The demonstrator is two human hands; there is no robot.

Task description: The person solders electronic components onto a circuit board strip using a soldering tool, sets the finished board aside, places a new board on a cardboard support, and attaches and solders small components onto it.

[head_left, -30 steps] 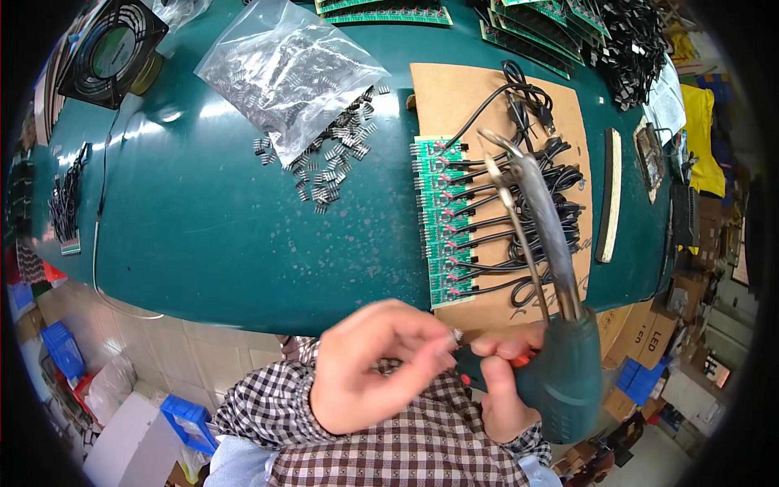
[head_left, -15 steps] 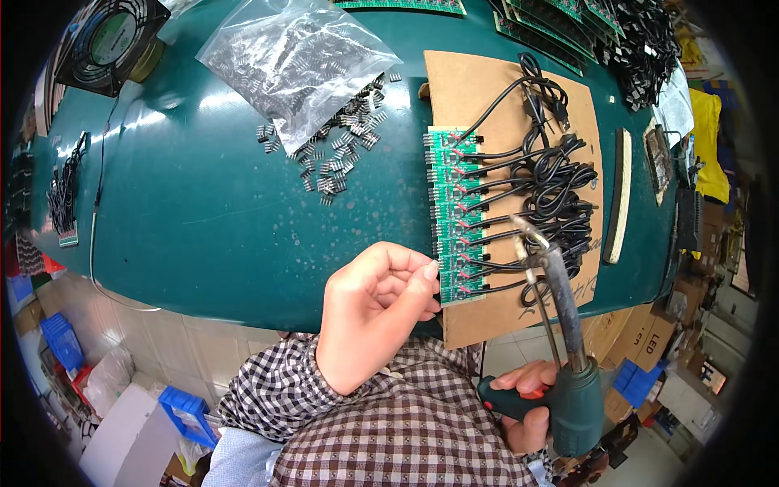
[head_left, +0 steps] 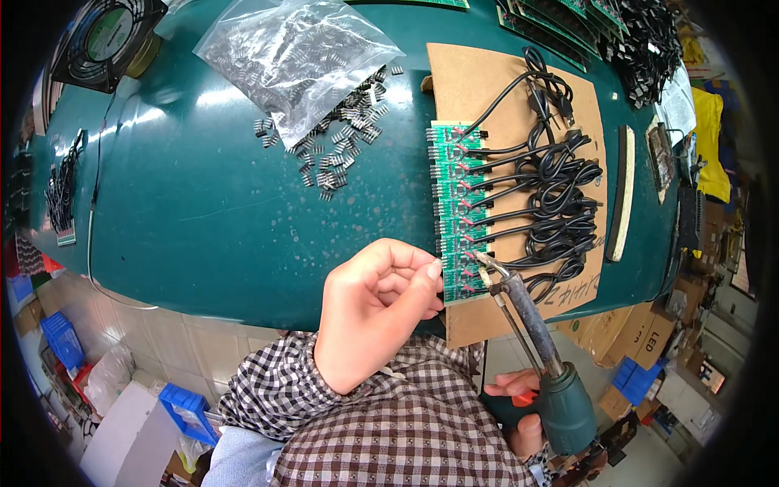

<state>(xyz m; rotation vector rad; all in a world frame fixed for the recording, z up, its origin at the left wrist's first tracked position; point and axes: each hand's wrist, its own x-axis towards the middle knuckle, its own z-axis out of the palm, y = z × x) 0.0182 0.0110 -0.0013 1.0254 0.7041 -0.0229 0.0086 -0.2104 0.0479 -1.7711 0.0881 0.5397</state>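
Note:
My left hand (head_left: pixel 377 312) is closed in a pinch, thumb and forefinger meeting at the left edge of a green circuit board strip (head_left: pixel 446 191) near its lower end. Whatever sits between those fingertips is hidden. In my right hand (head_left: pixel 528 434) is a soldering gun (head_left: pixel 566 410) with a green body, its metal tip reaching over the right side of the strip at the lower boards. Pin connectors line the strip's left side. From its right side run black cables (head_left: pixel 560 191), bundled in loops. Strip and cables lie on a brown cardboard sheet (head_left: pixel 487 81).
Loose pin connectors (head_left: pixel 333 172) spill from a clear plastic bag (head_left: pixel 296 61) on the green table (head_left: pixel 203 219). A fan (head_left: pixel 105 40) stands far left. More circuit boards (head_left: pixel 552 32) are stacked at the back right, and a pale strip (head_left: pixel 621 195) lies right of the cardboard.
The soldering gun has moved left and down, its tip going from above the cables to the circuit board strip. My left hand keeps its pinch at the strip's edge.

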